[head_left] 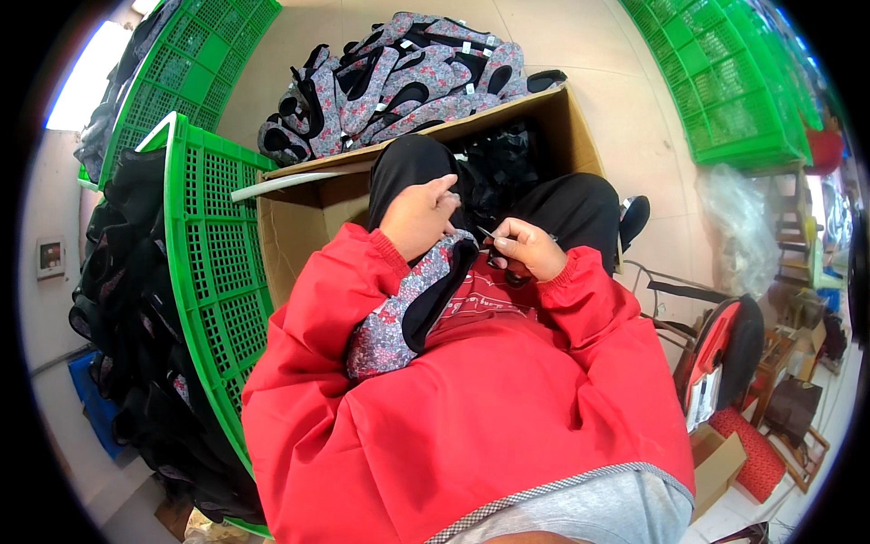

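A grey-and-red floral cloth piece with black lining (pixel 391 328), shaped like a slipper or shoe upper, lies across my lap against the red smock. My left hand (pixel 419 218) is over its far end, with the index finger stretched out and the others partly bent. Nothing shows clearly in that hand. To the right, my right hand (pixel 530 249) is closed around a small dark tool with a thin pointed metal tip, which looks like thread snips (pixel 487 233). The tip points toward the cloth piece. My right fingers cover most of the tool's handle.
An open cardboard box (pixel 580 136) stands around my knees, with black items inside. Beyond it lies a heap of floral pieces (pixel 399 82). A green crate (pixel 213 236) with dark pieces beside it is on the left; green crates (pixel 725 91) stand far right, near a chair (pixel 725 354).
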The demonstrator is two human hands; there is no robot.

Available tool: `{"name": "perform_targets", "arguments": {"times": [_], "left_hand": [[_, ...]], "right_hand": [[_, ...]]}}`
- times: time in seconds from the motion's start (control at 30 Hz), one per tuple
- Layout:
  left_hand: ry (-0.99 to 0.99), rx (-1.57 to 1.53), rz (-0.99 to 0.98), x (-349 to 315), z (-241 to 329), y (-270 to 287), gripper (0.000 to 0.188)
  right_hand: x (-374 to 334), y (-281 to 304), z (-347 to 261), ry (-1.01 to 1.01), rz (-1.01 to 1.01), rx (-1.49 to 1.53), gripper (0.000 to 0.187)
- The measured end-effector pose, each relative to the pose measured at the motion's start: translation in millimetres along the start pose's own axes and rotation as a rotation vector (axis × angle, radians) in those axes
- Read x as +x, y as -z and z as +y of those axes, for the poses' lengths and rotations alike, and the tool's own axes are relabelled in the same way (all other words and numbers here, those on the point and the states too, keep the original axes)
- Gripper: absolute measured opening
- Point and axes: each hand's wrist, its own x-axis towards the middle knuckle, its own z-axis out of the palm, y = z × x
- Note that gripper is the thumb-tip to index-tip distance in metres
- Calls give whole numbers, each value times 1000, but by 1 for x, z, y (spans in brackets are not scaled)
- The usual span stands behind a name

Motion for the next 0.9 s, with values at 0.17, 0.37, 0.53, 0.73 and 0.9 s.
{"name": "perform_targets", "arguments": {"times": [0.17,0.37,0.53,0.73,0.9], "left_hand": [[-180,399,38,-22,25,25,15],[-318,672,36,-60,35,11,19],[-327,838,66,-66,33,-3,20],[-310,771,65,-68,32,-8,20],[-372,793,68,-71,24,-9,24]], "right_hand": [[-14,0,-4,6,-14,88,13],[-15,-10,-5,50,-125,125,23],[-19,-28,-13,122,-151,220,30],[-11,-38,-6,304,-141,140,29],[-10,-37,-2,388,-72,-165,31]]}}
